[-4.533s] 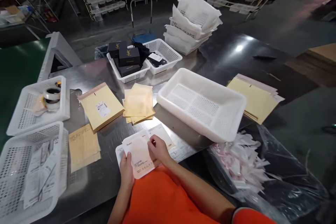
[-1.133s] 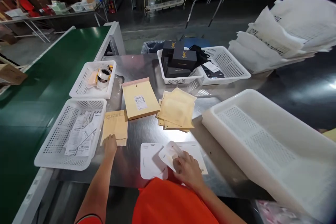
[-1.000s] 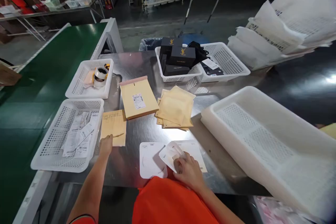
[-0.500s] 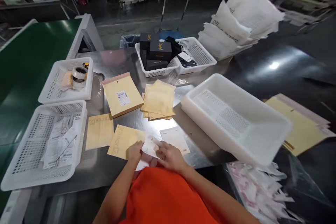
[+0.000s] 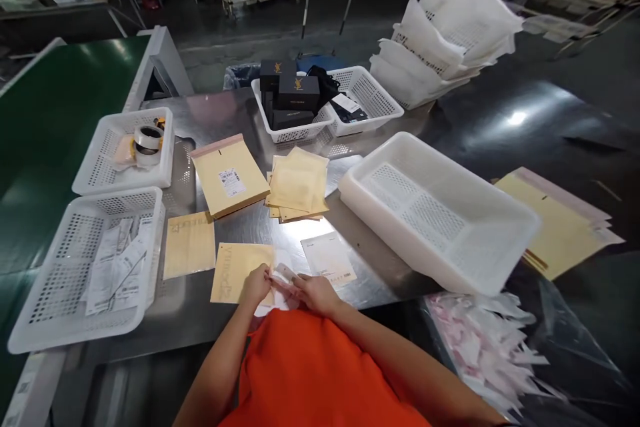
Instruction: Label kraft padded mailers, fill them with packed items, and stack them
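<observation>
The left hand [image 5: 256,284], now farther right of the slip basket [image 5: 47,287], pinches white paper [image 5: 284,273]; a yellow envelope [image 5: 237,273] newly lies between.

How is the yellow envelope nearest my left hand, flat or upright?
Flat: the yellow envelope lies broad, lettered side up on the metal table, one corner hidden behind your left hand.

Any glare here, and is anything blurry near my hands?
Head view: glare whitens the metal tabletop beyond the pale flat packet, with another bright spot far right; head view, too: the white piece between your left hand and right hand looks soft, its details unreadable.
</observation>
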`<act>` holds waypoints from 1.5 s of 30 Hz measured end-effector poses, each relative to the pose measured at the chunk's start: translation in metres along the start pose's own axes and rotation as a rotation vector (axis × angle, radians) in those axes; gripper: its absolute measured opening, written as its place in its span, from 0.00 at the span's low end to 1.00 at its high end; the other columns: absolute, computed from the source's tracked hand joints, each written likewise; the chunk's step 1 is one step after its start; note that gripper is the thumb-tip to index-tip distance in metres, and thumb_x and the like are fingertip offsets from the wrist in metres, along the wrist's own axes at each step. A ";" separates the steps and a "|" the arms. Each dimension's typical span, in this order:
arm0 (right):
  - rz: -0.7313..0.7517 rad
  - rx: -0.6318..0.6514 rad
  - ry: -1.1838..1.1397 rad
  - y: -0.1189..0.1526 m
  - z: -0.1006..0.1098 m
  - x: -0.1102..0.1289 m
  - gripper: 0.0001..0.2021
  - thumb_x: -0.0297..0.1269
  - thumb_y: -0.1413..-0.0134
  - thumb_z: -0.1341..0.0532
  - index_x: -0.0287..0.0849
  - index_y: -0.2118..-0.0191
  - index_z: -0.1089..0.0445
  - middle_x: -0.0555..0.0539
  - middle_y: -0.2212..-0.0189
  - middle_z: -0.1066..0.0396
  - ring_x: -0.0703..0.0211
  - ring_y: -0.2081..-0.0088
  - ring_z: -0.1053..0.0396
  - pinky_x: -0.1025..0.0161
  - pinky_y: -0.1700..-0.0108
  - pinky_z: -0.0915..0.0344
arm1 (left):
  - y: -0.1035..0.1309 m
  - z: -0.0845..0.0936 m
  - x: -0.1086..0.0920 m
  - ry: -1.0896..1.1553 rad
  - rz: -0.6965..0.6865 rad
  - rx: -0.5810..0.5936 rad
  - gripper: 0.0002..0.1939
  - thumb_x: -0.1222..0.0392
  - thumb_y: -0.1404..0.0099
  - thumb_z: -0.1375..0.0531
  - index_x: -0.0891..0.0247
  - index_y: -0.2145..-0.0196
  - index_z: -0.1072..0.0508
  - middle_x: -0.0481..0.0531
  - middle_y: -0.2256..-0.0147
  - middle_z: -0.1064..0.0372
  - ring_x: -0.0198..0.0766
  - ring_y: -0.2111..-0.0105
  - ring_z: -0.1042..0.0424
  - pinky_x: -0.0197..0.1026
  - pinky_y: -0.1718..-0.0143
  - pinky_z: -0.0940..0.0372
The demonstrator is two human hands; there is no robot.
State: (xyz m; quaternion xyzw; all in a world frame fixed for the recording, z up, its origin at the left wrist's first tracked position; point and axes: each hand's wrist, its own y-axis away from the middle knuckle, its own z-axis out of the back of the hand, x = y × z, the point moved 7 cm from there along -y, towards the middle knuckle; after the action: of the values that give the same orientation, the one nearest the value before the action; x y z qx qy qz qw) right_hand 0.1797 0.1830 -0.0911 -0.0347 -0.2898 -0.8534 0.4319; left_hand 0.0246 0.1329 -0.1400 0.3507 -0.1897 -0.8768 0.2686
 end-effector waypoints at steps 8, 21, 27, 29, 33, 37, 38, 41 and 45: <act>0.149 -0.020 0.083 -0.008 0.004 0.021 0.11 0.33 0.47 0.36 0.40 0.57 0.29 0.37 0.53 0.28 0.49 0.60 0.27 0.58 0.63 0.34 | 0.020 0.036 -0.027 0.013 -0.105 -0.222 0.12 0.70 0.34 0.53 0.62 0.60 0.31 0.56 0.59 0.29 0.40 0.58 0.28 0.40 0.58 0.36; 0.291 -0.308 0.125 0.001 0.042 0.027 0.46 0.37 0.56 0.32 0.33 0.33 0.52 0.22 0.35 0.50 0.34 0.45 0.38 0.42 0.47 0.41 | 0.065 0.042 -0.085 0.001 -0.399 -0.193 0.14 0.71 0.38 0.46 0.62 0.56 0.29 0.57 0.58 0.26 0.42 0.56 0.27 0.44 0.53 0.33; 0.455 -0.350 0.249 0.015 0.054 0.044 0.49 0.38 0.55 0.32 0.39 0.30 0.57 0.19 0.32 0.61 0.30 0.45 0.39 0.40 0.50 0.42 | 0.057 0.105 -0.086 -0.185 -0.414 -0.253 0.14 0.64 0.34 0.47 0.61 0.55 0.25 0.61 0.50 0.27 0.51 0.47 0.32 0.56 0.42 0.43; 0.506 -0.325 0.286 0.019 0.059 0.051 0.47 0.40 0.54 0.31 0.43 0.31 0.55 0.19 0.32 0.64 0.32 0.46 0.38 0.40 0.50 0.42 | 0.053 0.103 -0.096 -0.199 -0.498 -0.106 0.10 0.63 0.35 0.45 0.58 0.64 0.23 0.53 0.62 0.22 0.44 0.60 0.26 0.45 0.54 0.35; 0.494 -0.288 0.274 0.024 0.071 0.055 0.50 0.48 0.57 0.28 0.45 0.31 0.53 0.21 0.31 0.64 0.29 0.42 0.41 0.39 0.47 0.44 | 0.049 0.094 -0.109 -0.146 -0.562 -0.064 0.13 0.60 0.33 0.47 0.58 0.67 0.23 0.53 0.68 0.22 0.43 0.66 0.25 0.41 0.64 0.36; 0.400 -0.421 0.088 0.035 0.106 0.035 0.46 0.55 0.48 0.36 0.42 0.31 0.55 0.26 0.31 0.57 0.31 0.34 0.52 0.35 0.39 0.53 | 0.061 0.092 -0.105 -0.032 -0.618 -0.096 0.17 0.59 0.31 0.52 0.60 0.68 0.24 0.54 0.68 0.23 0.41 0.66 0.25 0.40 0.64 0.34; 0.301 -0.460 -0.013 0.037 0.117 0.022 0.44 0.54 0.45 0.39 0.39 0.31 0.56 0.25 0.33 0.53 0.33 0.35 0.50 0.36 0.39 0.52 | 0.066 0.095 -0.101 0.000 -0.625 -0.116 0.18 0.58 0.30 0.53 0.61 0.67 0.25 0.54 0.67 0.23 0.40 0.65 0.25 0.39 0.63 0.33; 0.079 -0.320 -0.423 0.044 0.121 -0.011 0.36 0.44 0.38 0.46 0.34 0.31 0.60 0.29 0.46 0.33 0.46 0.51 0.31 0.49 0.48 0.36 | 0.081 0.107 -0.097 0.121 -0.667 -0.216 0.18 0.55 0.28 0.53 0.61 0.65 0.25 0.54 0.66 0.23 0.39 0.64 0.24 0.38 0.62 0.33; 0.266 0.022 -0.660 0.047 0.089 0.018 0.31 0.27 0.52 0.42 0.37 0.40 0.46 0.47 0.63 0.27 0.59 0.67 0.31 0.65 0.66 0.35 | 0.100 0.106 -0.123 0.120 -0.813 -0.236 0.16 0.56 0.28 0.50 0.60 0.66 0.25 0.52 0.69 0.23 0.38 0.67 0.24 0.37 0.66 0.33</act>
State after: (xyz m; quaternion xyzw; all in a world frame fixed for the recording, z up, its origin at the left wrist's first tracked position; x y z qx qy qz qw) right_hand 0.1874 0.1954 0.0105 -0.3413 -0.4159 -0.7293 0.4227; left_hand 0.0570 0.1442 0.0472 0.4142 0.0816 -0.9051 -0.0499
